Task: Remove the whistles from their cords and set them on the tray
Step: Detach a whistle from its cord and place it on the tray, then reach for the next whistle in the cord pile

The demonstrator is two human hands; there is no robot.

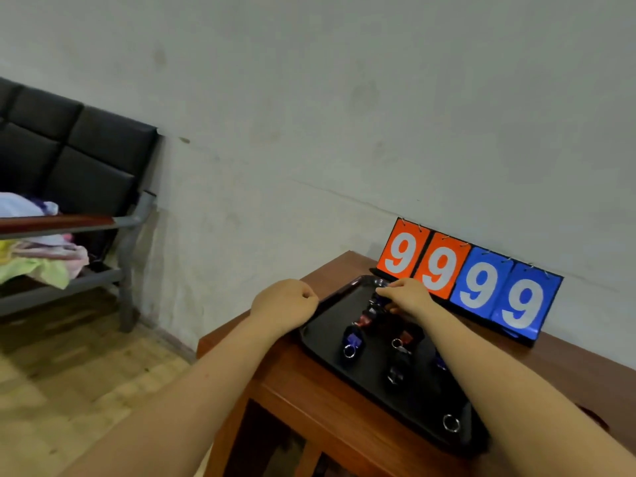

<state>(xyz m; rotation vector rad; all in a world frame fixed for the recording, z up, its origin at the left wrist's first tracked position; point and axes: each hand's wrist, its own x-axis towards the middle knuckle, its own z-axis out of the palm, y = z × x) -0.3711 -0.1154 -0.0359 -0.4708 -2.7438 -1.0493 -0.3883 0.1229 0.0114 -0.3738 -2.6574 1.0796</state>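
A black tray (pixel 320 352) is lying on the brown table (pixel 309 401), with whistles (pixel 351 341) sitting on it. The left hand (pixel 285 304), fisted and holding nothing visible, is hovering at the tray's 10 o'clock edge, while the right hand (pixel 407 296) is pinching a whistle at 12. Behind, a scoreboard (pixel 478 284) is leaning on the grey wall (pixel 344 115).

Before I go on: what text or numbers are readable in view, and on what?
"9" "9": white digits on the two orange flip cards of the scoreboard.
"9" "9": white digits on its two blue flip cards.
Whistles on the tray: no readable marking; too small and blurred.
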